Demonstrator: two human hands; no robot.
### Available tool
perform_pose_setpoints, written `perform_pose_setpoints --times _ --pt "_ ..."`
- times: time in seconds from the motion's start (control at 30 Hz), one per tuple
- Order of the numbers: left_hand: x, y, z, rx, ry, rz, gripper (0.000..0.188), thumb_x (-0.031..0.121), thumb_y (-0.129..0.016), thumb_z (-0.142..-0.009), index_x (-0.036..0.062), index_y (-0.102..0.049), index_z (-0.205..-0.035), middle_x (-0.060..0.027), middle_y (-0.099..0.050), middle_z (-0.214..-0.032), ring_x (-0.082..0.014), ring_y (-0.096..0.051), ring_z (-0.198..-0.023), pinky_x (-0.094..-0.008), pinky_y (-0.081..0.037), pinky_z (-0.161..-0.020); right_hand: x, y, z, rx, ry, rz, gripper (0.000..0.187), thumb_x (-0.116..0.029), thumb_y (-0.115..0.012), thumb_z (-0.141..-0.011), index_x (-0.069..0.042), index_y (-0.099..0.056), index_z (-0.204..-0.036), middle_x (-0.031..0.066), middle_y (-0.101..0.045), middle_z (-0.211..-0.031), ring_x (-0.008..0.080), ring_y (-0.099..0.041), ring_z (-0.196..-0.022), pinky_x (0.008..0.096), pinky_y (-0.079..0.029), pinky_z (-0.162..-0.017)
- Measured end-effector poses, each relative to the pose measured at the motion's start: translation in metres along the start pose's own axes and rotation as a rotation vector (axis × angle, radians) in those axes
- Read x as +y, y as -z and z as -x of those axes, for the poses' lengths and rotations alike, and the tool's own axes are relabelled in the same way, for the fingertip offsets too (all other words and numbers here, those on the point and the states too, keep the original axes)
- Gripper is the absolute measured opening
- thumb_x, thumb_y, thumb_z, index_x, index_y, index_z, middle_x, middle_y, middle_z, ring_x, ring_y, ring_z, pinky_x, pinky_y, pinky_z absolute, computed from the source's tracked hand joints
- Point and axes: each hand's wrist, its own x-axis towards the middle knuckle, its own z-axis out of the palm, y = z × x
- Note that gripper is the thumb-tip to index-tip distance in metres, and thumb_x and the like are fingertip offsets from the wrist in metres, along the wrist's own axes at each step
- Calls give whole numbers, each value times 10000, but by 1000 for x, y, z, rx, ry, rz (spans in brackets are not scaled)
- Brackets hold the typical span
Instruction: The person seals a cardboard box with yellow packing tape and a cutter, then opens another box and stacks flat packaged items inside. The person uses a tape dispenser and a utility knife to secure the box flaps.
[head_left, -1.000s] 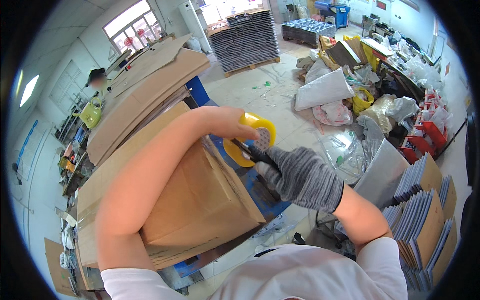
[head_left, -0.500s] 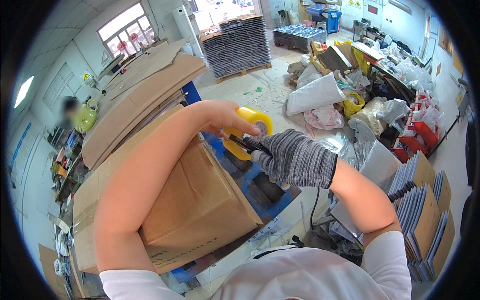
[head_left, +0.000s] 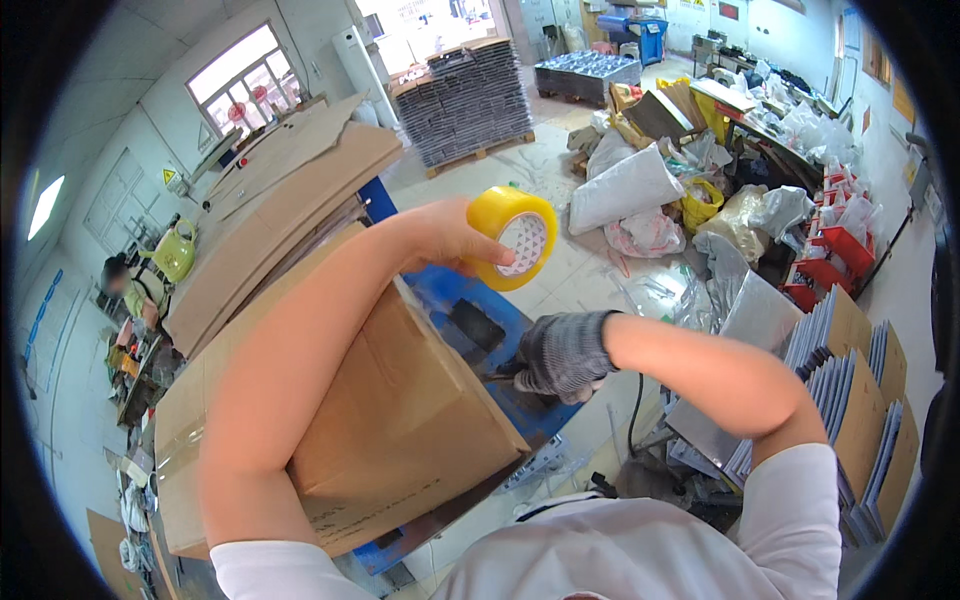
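My bare left hand grips a wide roll of yellow packing tape, its thumb pressed to the white core. The roll is held up past the far corner of a brown cardboard box. On my right hand is a grey striped knit glove. That hand is lower, at the box's right side, closed on a slim black tool. Most of the tool is hidden by the glove, so its kind cannot be made out. Beneath the hand lies a blue surface with dark pads.
Large cardboard sheets are stacked beyond the box. A pallet of grey stacked panels stands farther off. Plastic bags and red bins fill the right side, with upright boards nearer. A person is at the far left.
My right hand has moved down and toward me, away from the tape, carrying the black tool. The tape roll is tilted differently, its core now facing me more.
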Motion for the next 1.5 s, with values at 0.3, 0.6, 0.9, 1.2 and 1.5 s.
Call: perform_pose_setpoints --times 0.3,0.6,0.9,1.2,1.5 --pt "0 18 -17 519 -231 327 497 327 -769 -796 101 -554 -1183 -27 -614 -1090 -128 -574 -996 -291 -485 -834 5 -31 1 1169 496 -1013 268 -230 -628 -925 -31 -581 -1099 77 -646 -887 116 -558 -811 298 -473 -780" --pt "16 56 29 617 -285 437 516 287 -779 -783 62 -552 -1187 -51 -608 -1087 -127 -582 -959 -271 -506 -825 17 -78 -66 837 592 -1454 389 -218 -544 -979 -38 -465 -1313 58 -631 -1019 126 -593 -844 276 -487 -723" --pt "102 -26 119 314 -247 -115 510 190 -753 -796 67 -554 -1249 -25 -615 -1098 -118 -553 -1025 -265 -449 -899 61 16 57 1310 874 -1349 576 -505 -548 -924 -26 -533 -1244 113 -636 -1080 206 -644 -959 325 -544 -791" --pt "47 -17 186 442 -488 612 504 386 -569 -949 -31 -541 -1231 -114 -589 -1187 -187 -603 -1054 -312 -500 -932 4 41 97 1298 1020 -1058 774 -439 -774 -741 -10 -445 -1295 99 -597 -993 227 -620 -872 362 -526 -794" --pt "-20 -8 277 278 -417 519 549 445 -359 -1016 -36 -542 -1205 -147 -612 -1099 -204 -632 -949 -328 -541 -816 -97 77 85 1020 1270 -899 679 -388 -766 -757 -1 -484 -1238 100 -610 -960 212 -627 -845 346 -529 -727"
